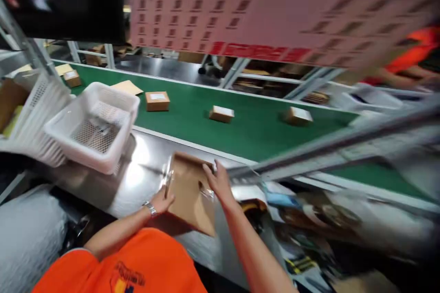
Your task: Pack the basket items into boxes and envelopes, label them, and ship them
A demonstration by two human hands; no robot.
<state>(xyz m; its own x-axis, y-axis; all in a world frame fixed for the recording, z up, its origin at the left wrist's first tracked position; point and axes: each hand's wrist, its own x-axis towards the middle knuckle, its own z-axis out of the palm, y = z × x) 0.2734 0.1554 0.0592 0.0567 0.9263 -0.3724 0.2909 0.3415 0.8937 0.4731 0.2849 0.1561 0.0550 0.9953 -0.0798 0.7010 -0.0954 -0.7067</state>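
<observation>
A shallow brown cardboard box [187, 192] lies tilted between my hands over the metal worktop [142, 187]. My left hand [163, 200], with a metal watch at the wrist, is closed on the box's near left edge. At the far right corner, my right hand [220, 182] grips the box's side, its thumb apart from the fingers. Something shiny, perhaps clear plastic, shows inside near the right wall, too blurred to name. Another shiny strip runs along the left edge.
A white plastic basket [99, 123] stands to the left beside stacked white baskets [44, 114]. Beyond runs a green conveyor belt [185, 114] carrying several small labelled boxes. A metal post [330, 146] slants on the right. A pink code board [240, 18] hangs above. A person in orange [419, 50] is at far right.
</observation>
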